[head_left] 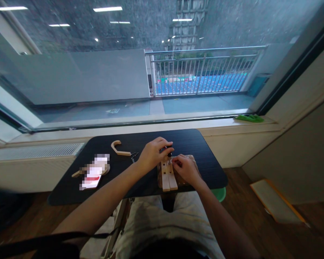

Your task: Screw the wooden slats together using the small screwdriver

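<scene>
My left hand (154, 154) is closed around a small dark-handled tool (170, 146), held upright over two light wooden strips (169, 181). The tool's kind is hard to make out; its lower end points down at the strips. Dark round holes show in the strips, which lie side by side near the front edge of the table. Beside them, my right hand (187, 168) has its fingers bent and pressed together at the strips' right side; whatever they may grip is hidden. A brown, shiny flat piece (191, 158) lies under the strips and my right hand.
On the black table (140, 139), a hook-shaped wooden piece (121, 153) lies left of my hands, with small dark metal pieces (134, 157) beside it. A blurred phone (93, 176) and a wooden stick (76, 174) lie farther left. A green object (219, 194) shows below the right edge.
</scene>
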The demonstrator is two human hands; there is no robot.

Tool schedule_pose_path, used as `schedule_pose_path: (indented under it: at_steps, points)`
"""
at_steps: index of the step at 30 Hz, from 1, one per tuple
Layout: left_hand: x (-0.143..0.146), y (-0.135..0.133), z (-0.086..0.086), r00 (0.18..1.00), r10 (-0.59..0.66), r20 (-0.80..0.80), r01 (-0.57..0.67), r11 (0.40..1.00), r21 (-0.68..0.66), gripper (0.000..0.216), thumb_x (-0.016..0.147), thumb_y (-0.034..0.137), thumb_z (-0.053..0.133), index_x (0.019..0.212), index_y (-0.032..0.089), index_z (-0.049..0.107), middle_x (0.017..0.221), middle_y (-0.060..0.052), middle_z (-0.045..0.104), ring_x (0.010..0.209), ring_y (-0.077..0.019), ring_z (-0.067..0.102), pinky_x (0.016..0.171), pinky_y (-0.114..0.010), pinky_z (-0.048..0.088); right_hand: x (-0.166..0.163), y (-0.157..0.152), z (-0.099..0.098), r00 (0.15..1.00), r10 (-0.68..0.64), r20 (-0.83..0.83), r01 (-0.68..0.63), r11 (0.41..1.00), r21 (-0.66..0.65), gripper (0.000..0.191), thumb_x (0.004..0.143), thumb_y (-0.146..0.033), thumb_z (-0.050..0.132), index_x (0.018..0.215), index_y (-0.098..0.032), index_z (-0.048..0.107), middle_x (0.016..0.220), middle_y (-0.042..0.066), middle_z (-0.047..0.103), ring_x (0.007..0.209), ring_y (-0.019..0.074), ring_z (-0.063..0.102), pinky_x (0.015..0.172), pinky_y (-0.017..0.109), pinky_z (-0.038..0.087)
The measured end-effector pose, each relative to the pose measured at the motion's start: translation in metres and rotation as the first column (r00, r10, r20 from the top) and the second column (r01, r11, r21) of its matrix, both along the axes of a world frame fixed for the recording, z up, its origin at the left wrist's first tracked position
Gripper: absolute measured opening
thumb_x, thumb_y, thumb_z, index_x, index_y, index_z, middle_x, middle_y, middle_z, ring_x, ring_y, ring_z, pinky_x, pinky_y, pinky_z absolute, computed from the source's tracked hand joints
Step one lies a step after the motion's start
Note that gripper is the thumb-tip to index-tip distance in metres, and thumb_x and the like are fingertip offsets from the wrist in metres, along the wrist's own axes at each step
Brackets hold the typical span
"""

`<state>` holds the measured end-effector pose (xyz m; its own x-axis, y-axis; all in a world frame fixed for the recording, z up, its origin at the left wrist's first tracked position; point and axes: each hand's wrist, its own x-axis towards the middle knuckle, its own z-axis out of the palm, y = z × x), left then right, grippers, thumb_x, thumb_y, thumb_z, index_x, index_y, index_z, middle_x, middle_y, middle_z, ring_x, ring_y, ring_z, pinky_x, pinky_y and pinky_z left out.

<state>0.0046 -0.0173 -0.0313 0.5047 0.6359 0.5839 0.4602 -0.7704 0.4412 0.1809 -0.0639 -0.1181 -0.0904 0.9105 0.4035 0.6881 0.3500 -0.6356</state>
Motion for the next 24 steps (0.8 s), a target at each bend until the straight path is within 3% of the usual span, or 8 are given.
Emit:
schedule_pose_path:
  at_steps: [10, 24]
  points:
    - [0.002, 0.002, 0.009, 0.997, -0.026, -0.07, 0.023, 0.999, -0.044, 0.016, 0.085, 0.022, 0.072, 0.101, 0.018, 0.076, 0.092, -0.006, 0.073, 0.079, -0.0162, 0.069, 0.077, -0.029, 0.056, 0.002, 0.001, -0.002, 1.0, 0.015, 0.019, -0.016, 1.0, 0.019, 0.013, 0.084, -0.011, 0.06, 0.083, -0.022, 0.068, 0.077, 0.0, 0.063, 0.072, 0.0152, 0.058, 0.07, 0.027, 0.042]
    - [0.0, 0.004, 0.014, 0.995, -0.01, -0.098, -0.003, 0.992, -0.124, 0.019, 0.085, 0.024, 0.07, 0.102, 0.02, 0.078, 0.092, -0.006, 0.08, 0.078, -0.0196, 0.074, 0.077, -0.03, 0.057, 0.002, 0.0, 0.0, 1.0, 0.021, 0.008, -0.021, 0.999, 0.035, 0.013, 0.083, -0.01, 0.062, 0.081, -0.021, 0.067, 0.077, 0.0, 0.064, 0.069, 0.0143, 0.058, 0.069, 0.026, 0.043]
